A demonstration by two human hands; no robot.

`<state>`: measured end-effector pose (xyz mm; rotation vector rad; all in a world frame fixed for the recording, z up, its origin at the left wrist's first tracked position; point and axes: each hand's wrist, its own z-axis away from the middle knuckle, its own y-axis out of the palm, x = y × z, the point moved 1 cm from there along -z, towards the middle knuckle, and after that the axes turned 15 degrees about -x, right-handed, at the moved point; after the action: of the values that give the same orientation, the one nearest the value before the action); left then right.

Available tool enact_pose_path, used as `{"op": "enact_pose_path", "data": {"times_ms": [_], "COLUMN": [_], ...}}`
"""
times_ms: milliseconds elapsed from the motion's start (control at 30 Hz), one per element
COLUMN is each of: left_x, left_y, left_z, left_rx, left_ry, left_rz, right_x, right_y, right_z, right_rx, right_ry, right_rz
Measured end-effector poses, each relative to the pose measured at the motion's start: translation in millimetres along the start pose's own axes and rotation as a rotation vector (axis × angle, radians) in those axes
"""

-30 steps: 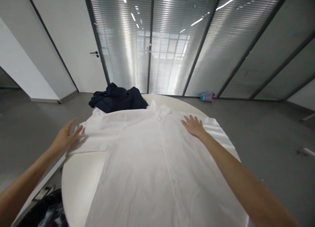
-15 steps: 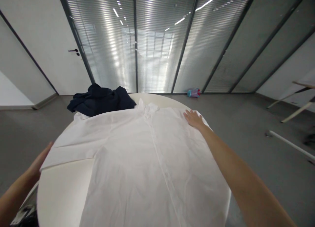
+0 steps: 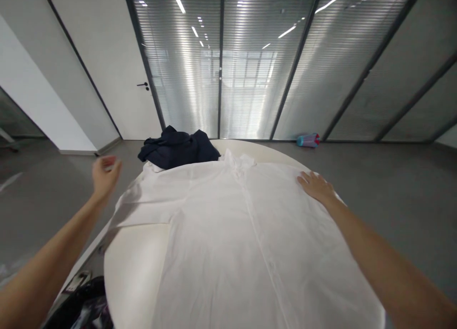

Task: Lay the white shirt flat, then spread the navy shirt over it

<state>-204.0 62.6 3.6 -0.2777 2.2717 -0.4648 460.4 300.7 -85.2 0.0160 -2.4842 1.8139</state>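
Observation:
A white button-up shirt (image 3: pixel 221 234) lies spread over a round white table (image 3: pixel 134 272), its collar toward the far edge and one sleeve stretched to the left. My right hand (image 3: pixel 316 186) rests flat on the shirt's right shoulder area, fingers spread. Off the table's left edge, my left hand (image 3: pixel 106 176) is raised in the air beyond the sleeve end, fingers loosely curled, thumb apart and nothing visible in it. The shirt's right sleeve cannot be made out.
A crumpled dark navy garment (image 3: pixel 180 148) sits at the table's far left. Beyond it are a glass partition with blinds and a white door (image 3: pixel 117 81). A blue and red striped object (image 3: pixel 308 140) lies on the floor. A black bag (image 3: pixel 85 300) is low at the left.
My left hand has come up from the sleeve's cuff at the table's left edge into the air. My right hand stays on the shirt. The view has turned left.

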Motion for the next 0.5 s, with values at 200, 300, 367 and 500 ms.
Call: {"op": "enact_pose_path", "data": {"times_ms": [200,300,367,500], "left_x": [-104.5,-139.9,-151.1,-167.0], "left_y": [51.8,67.5,72.3,72.8], "left_z": [-15.9,-1.6,5.7,6.1], "left_rx": [0.218,0.375,0.411,0.345], "left_ry": [0.517,0.578,0.563,0.489], "left_rz": [-0.034,-0.163,-0.185,-0.180], "right_x": [-2.7,-3.1,-3.2,-2.2], "right_y": [3.5,3.3,2.9,1.7], "right_z": [-1.3,0.0,0.7,1.0], "right_rx": [0.021,0.014,0.015,0.015], "right_ry": [0.030,0.032,0.029,0.021], "right_rz": [0.002,0.001,0.006,0.027]}}
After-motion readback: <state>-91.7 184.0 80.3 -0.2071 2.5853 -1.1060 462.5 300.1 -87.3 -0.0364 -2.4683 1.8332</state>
